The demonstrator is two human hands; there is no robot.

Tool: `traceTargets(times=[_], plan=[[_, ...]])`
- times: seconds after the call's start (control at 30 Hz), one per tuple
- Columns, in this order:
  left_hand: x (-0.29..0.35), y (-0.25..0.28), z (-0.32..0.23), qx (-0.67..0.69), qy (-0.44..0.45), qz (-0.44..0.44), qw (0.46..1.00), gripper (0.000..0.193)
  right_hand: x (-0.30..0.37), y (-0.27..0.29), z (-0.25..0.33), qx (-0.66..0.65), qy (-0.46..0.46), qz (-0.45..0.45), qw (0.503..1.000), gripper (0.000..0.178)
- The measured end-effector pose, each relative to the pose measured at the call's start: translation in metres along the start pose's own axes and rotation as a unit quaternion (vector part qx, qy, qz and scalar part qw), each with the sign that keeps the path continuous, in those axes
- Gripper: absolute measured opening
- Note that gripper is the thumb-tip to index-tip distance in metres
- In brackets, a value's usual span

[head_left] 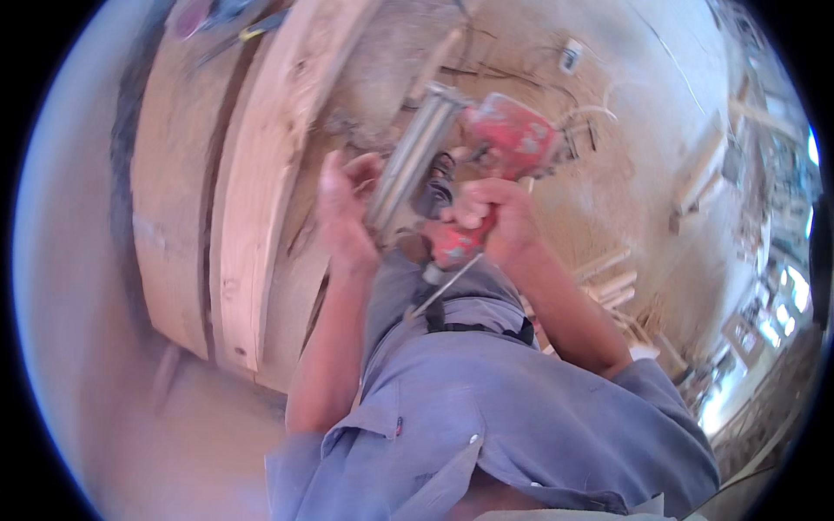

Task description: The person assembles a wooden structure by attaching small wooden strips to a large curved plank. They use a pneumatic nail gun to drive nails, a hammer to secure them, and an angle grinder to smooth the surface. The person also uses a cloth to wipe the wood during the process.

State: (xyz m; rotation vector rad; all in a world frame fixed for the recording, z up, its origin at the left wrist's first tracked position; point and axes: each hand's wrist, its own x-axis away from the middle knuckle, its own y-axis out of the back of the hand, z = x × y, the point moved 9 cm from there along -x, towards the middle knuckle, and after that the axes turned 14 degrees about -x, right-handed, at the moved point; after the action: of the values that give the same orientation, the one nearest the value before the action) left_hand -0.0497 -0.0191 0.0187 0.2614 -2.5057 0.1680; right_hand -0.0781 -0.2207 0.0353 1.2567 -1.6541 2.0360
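My right hand [499, 217] is wrapped round the grip of a red nail gun [512, 135], which I hold tilted in front of my waist. The gun's long grey metal magazine [417, 152] slants down toward my left hand [346, 213]. That hand is beside the magazine's lower end, palm turned toward it and fingers apart; motion blurs it, and I cannot tell whether the fingertips touch the metal. A thin pale hose or rod [447, 285] runs near the bottom of the grip.
Long wooden beams [261, 182] lie on my left, with a yellow-and-dark hand tool [252, 33] at their far end. A small white container [571, 56] and cords are on the dusty floor [643, 191]. Wood offcuts [612, 282] lie at the right, near a wooden block [702, 182].
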Motion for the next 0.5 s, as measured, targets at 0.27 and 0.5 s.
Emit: traceTargets(times=[0.27, 0.5], plan=[[0.033, 0.028, 0.043, 0.193, 0.015, 0.01, 0.981, 0.067, 0.008, -0.006, -0.021, 0.097, 0.004, -0.03, 0.995, 0.039], [0.037, 0.06, 0.063, 0.23, 0.026, -0.053, 0.971, 0.069, -0.005, -0.009, -0.004, 0.069, 0.017, -0.064, 0.995, 0.004]])
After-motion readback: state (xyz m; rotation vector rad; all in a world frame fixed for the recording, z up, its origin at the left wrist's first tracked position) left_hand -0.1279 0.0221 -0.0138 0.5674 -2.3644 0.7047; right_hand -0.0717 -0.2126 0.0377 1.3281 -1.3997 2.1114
